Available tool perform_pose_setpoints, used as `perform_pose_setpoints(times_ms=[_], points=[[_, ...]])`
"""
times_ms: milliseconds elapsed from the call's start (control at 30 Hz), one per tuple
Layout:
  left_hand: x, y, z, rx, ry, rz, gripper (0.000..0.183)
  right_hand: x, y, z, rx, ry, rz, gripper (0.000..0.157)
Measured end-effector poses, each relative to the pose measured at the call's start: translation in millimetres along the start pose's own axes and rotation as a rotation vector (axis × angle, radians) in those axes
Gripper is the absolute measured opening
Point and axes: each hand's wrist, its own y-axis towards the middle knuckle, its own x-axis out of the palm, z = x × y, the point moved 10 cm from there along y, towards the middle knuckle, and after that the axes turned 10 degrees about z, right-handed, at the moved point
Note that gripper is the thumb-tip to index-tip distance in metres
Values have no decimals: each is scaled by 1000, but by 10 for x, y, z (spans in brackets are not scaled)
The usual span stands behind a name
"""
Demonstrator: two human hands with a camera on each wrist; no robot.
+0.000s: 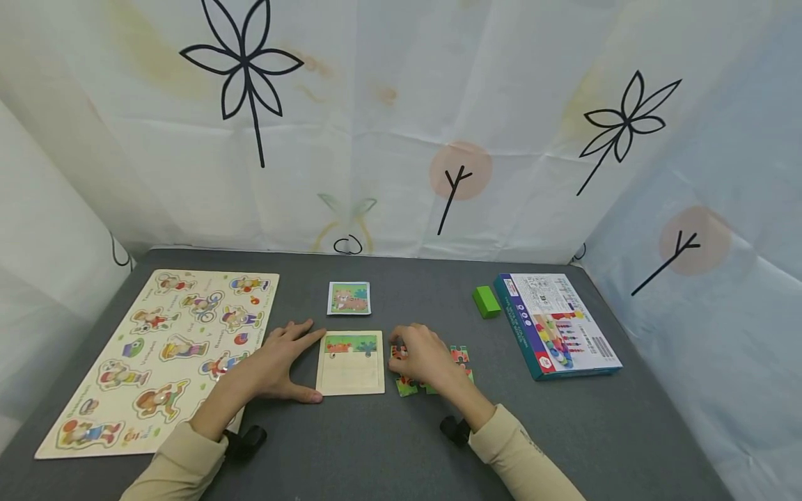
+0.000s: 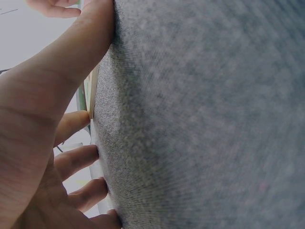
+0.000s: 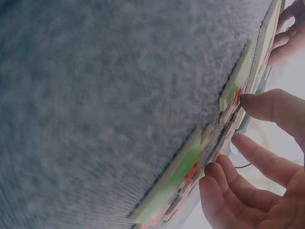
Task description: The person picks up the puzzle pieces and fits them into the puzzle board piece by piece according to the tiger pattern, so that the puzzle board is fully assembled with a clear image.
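Observation:
A small wooden puzzle board [image 1: 349, 376] lies flat in the middle, with a strip of picture pieces [image 1: 351, 345] along its top. My left hand [image 1: 285, 365] is spread at the board's left side, thumb and forefinger at its edge; in the left wrist view its fingertips [image 2: 86, 151] rest on the cloth. My right hand [image 1: 421, 353] is over loose jigsaw pieces [image 1: 406, 387] right of the board, hiding some of them. In the right wrist view its thumb touches a green-and-red piece [image 3: 236, 86], with the forefinger apart from the thumb.
Behind the board lies a small square picture card [image 1: 349, 299]. A large figure puzzle board [image 1: 156, 348] covers the left side. Further right are more jigsaw pieces [image 1: 459, 353], a green block [image 1: 486, 302] and a blue-edged box [image 1: 557, 323]. Fabric walls [image 1: 376, 104] enclose the grey table [image 1: 401, 452].

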Motion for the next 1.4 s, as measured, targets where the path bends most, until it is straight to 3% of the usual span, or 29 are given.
perform_pose_setpoints(times_ms=[333, 867, 1400], points=[[3, -1, -3, 11, 5, 11, 112, -58, 1, -58, -30, 26, 29, 26], [21, 8, -42, -12, -2, -3, 113, -84, 25, -498, -128, 77, 24, 24], [-3, -10, -11, 16, 2, 11, 112, 227, 124, -914, -176, 46, -56, 31]])
